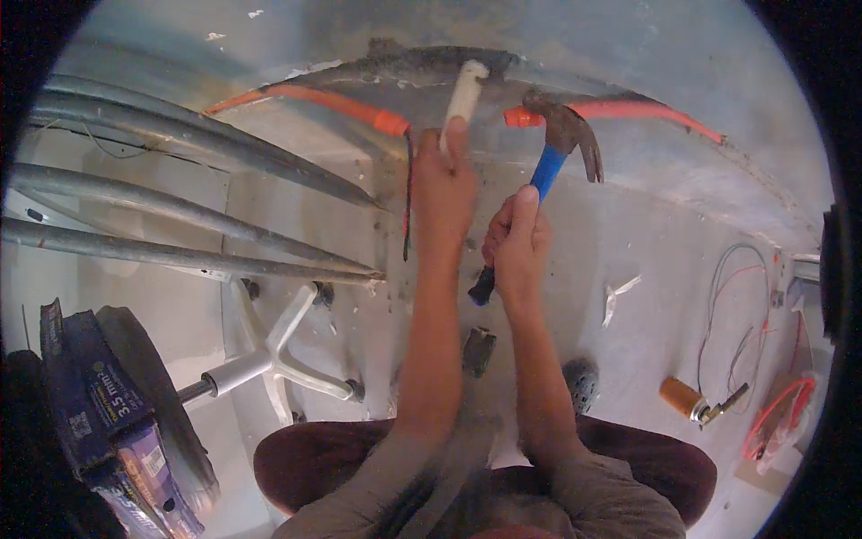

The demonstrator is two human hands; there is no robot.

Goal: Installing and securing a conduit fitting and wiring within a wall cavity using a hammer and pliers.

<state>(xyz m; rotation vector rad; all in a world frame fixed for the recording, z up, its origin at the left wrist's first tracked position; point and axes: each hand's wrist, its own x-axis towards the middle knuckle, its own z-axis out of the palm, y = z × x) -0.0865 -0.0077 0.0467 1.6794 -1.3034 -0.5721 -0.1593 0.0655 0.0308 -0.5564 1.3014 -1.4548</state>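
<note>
My left hand (442, 198) is closed around a short whitish cylinder (465, 92); its upper end is at the rough channel in the wall, and I cannot tell exactly what it is. My right hand (521, 235) grips a claw hammer (566, 128) by its blue and black handle, with the head up near the wall. To the left of the cylinder, an orange conduit (334, 101) ends in a connector, and dark wires (409, 202) hang from it. Another orange conduit (628, 110) runs along the channel behind the hammer head, its connector end (523, 118) facing the cylinder.
Several grey metal pipes (197, 198) reach in from the left. Below them are a white wheeled chair base (269, 355) and dark printed boxes (103, 395). On the right lie an orange canister with a torch head (684, 401), looped cable (714, 287) and an orange coil (777, 418).
</note>
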